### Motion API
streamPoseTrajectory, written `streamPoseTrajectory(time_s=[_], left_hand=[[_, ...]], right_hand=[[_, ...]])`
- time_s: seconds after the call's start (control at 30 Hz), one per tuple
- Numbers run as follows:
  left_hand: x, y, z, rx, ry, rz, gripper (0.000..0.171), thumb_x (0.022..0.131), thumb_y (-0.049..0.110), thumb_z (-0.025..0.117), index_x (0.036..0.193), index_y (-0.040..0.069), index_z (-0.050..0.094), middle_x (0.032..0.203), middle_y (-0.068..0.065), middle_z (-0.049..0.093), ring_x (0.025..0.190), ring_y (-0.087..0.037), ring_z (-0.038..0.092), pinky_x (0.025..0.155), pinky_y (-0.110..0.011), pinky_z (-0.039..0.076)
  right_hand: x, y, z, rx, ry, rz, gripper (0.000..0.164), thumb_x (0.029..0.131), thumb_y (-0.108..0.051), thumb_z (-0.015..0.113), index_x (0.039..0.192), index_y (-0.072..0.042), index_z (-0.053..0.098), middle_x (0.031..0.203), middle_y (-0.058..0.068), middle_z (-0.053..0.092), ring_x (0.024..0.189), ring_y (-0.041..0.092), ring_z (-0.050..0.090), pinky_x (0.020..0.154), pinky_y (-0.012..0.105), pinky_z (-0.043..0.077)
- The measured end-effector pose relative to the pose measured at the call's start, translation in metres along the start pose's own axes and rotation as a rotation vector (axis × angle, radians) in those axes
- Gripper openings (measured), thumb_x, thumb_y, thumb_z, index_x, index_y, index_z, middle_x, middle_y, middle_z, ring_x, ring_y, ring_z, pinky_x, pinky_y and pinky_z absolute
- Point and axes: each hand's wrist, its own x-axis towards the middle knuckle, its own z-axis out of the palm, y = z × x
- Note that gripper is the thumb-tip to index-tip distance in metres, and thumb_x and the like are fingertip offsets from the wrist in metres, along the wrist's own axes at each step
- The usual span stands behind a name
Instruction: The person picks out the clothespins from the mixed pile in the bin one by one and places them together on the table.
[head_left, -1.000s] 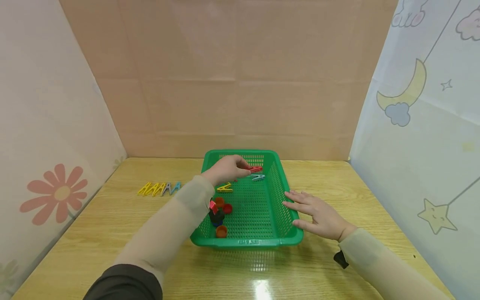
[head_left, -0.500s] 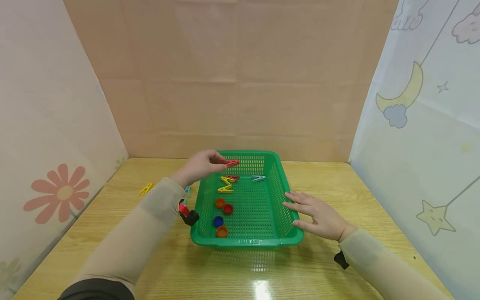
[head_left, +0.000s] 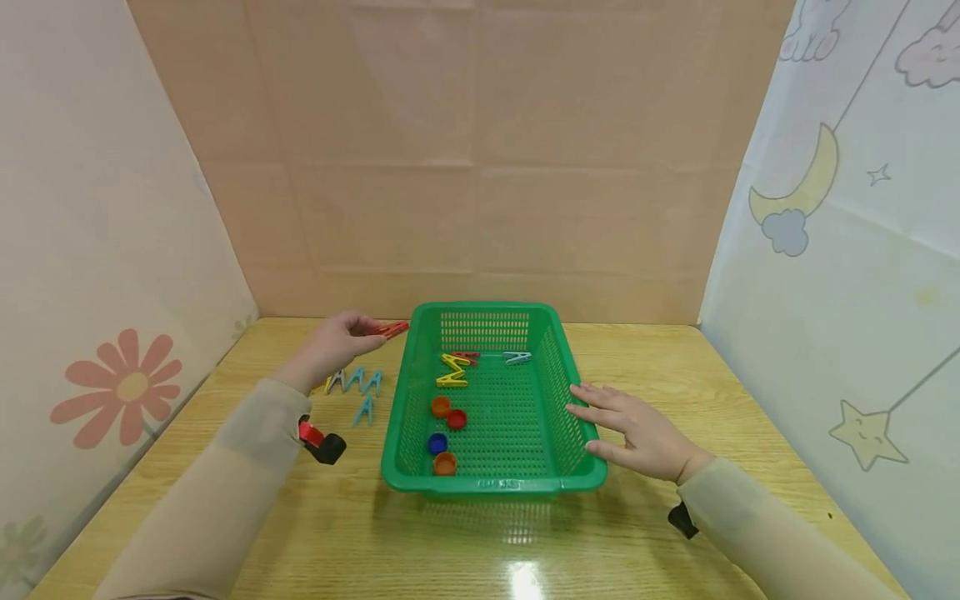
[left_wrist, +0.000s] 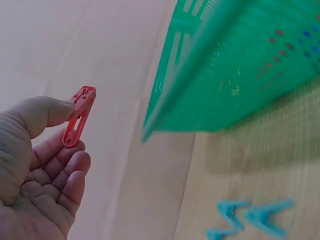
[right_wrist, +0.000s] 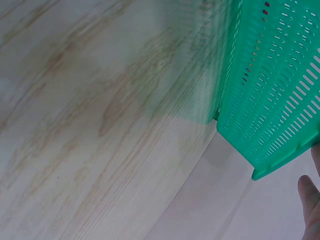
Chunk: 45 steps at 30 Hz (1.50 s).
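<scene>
Pinched between thumb and fingers of my left hand (head_left: 324, 350) is a red clothespin (head_left: 393, 329), held left of the far part of the green basket (head_left: 495, 484). The left wrist view shows the same clothespin (left_wrist: 80, 117) gripped near one end, its other end by the fingertips. My right hand (head_left: 637, 429) lies with fingers spread and straight against the basket's right rim. Inside the basket are two yellow clothespins (head_left: 452, 380), another red clothespin (head_left: 469, 357) and a pale blue clothespin (head_left: 517, 357).
Several small round caps, among them a blue cap (head_left: 437, 443) and a red cap (head_left: 457, 419), lie along the basket's left side. On the table left of it are light blue clothespins (head_left: 363, 410), a grey clothespin (head_left: 336, 381) and yellow ones partly hidden by the left hand.
My left hand has carried the red clothespin leftward from over the basket, past its left rim. The right hand has stayed at the right rim.
</scene>
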Motion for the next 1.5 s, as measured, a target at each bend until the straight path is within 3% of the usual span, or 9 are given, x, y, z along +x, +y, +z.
streamPoseTrajectory(time_s=[0.13,0.3,0.53,0.67,0.83,1.27,1.5], left_hand=[[-0.011,-0.019,-0.005,-0.003,0.019,-0.04,0.041,0.095,0.032,0.061,0.122,0.001,0.056,0.119,-0.017,0.058,0.098,-0.028,0.053,0.083,-0.041,0.044],[-0.026,-0.046,-0.005,0.001,0.037,-0.129,0.04,0.095,0.032,0.061,0.121,0.002,0.058,0.118,-0.015,0.058,0.097,-0.028,0.048,0.077,-0.038,0.041],[-0.04,-0.079,0.009,0.086,0.078,-0.242,0.042,0.093,0.038,0.063,0.116,0.003,0.059,0.112,-0.015,0.058,0.086,-0.026,0.047,0.065,-0.034,0.038],[-0.043,-0.092,0.02,0.177,0.086,-0.271,0.044,0.092,0.037,0.064,0.115,0.0,0.06,0.111,-0.019,0.06,0.088,-0.029,0.052,0.067,-0.037,0.042],[-0.045,-0.1,0.03,0.228,0.084,-0.272,0.041,0.092,0.031,0.065,0.111,-0.005,0.061,0.108,-0.02,0.062,0.092,-0.031,0.056,0.074,-0.042,0.046],[-0.043,-0.105,0.038,0.22,0.046,-0.328,0.037,0.088,0.03,0.071,0.104,-0.002,0.061,0.099,-0.015,0.062,0.089,-0.028,0.055,0.076,-0.043,0.044],[-0.045,-0.102,0.039,0.222,0.028,-0.355,0.04,0.086,0.033,0.072,0.105,-0.001,0.06,0.101,-0.015,0.061,0.091,-0.029,0.054,0.078,-0.044,0.044]], right_hand=[[0.0,0.0,0.0,0.001,0.0,0.002,0.053,0.088,-0.029,0.068,0.137,-0.013,0.055,0.147,0.01,0.044,0.135,0.032,0.039,0.113,0.031,0.02],[0.0,0.0,0.0,0.011,-0.002,-0.005,0.053,0.088,-0.029,0.068,0.137,-0.013,0.055,0.146,0.012,0.044,0.135,0.034,0.039,0.113,0.021,0.011],[0.0,0.0,-0.001,0.013,-0.003,-0.011,0.053,0.088,-0.029,0.068,0.138,-0.013,0.055,0.146,0.012,0.044,0.13,0.04,0.042,0.113,0.019,0.008],[-0.001,0.0,0.0,0.008,-0.008,-0.002,0.053,0.089,-0.029,0.068,0.138,-0.013,0.055,0.147,0.011,0.044,0.133,0.037,0.04,0.113,0.02,0.009],[0.0,0.0,0.0,0.004,-0.01,0.004,0.053,0.088,-0.029,0.068,0.137,-0.013,0.055,0.147,0.01,0.043,0.136,0.031,0.037,0.113,0.022,0.011],[0.001,0.002,0.001,0.017,-0.006,-0.006,0.053,0.089,-0.029,0.067,0.137,-0.012,0.055,0.147,0.012,0.044,0.137,0.032,0.036,0.113,0.02,0.009],[0.0,0.002,0.001,0.014,-0.011,0.007,0.053,0.089,-0.029,0.067,0.138,-0.013,0.055,0.148,0.01,0.042,0.136,0.033,0.037,0.113,0.033,0.02]])
